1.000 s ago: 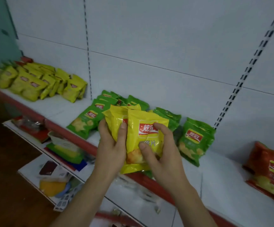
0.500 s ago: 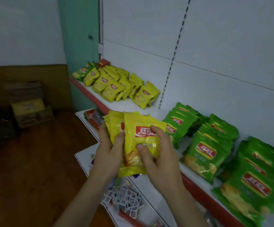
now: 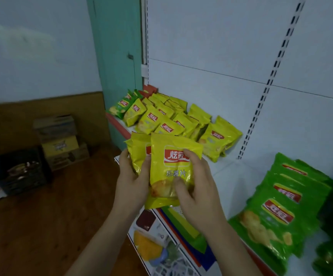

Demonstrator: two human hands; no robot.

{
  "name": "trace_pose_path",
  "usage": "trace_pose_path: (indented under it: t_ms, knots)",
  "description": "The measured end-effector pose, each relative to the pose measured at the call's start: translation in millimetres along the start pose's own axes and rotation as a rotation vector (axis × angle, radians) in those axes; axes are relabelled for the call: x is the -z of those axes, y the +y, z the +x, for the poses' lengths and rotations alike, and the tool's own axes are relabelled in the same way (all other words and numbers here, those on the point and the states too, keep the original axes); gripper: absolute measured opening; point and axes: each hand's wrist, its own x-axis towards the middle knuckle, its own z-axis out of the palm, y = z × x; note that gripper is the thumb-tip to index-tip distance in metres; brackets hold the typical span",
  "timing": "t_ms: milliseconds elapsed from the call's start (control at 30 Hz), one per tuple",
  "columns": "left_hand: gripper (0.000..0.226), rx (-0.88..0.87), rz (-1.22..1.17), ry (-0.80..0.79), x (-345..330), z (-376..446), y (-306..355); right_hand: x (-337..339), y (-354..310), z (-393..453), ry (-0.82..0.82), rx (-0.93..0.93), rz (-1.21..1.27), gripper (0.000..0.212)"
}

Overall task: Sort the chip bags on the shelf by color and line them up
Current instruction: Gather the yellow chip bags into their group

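I read "炫豆" in a red box and "乐薯片" below it on the front yellow bag.

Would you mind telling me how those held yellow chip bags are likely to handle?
The yellow chip bags look puffy, so probably light. Their glossy film may slip. The right hand and left hand should grip gently; chips probably crush.

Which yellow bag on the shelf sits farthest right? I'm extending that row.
The lone yellow bag leaning at the pile's right end, nearest the slotted upright.
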Motion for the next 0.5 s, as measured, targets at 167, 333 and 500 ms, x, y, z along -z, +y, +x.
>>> trace_pose_path:
  t_ms: [167, 333, 500]
  knots:
    - [0.041, -0.008, 0.019, -0.002, 6.7, 62.8, -19.3, -30.7, 12.8, 43.2, 0.025, -0.039, -0.044, 0.058]
    - [0.052, -0.015, 0.012, -0.101, 1.0, 133.8, -47.2, -52.5, 27.8, 83.9, 0.15, -0.116, -0.168, 0.058]
    - [0.07, -0.029, -0.013, -0.244, -4.7, 195.3, -59.6, -57.1, 44.9, 110.6, 0.399, -0.219, -0.34, 0.057]
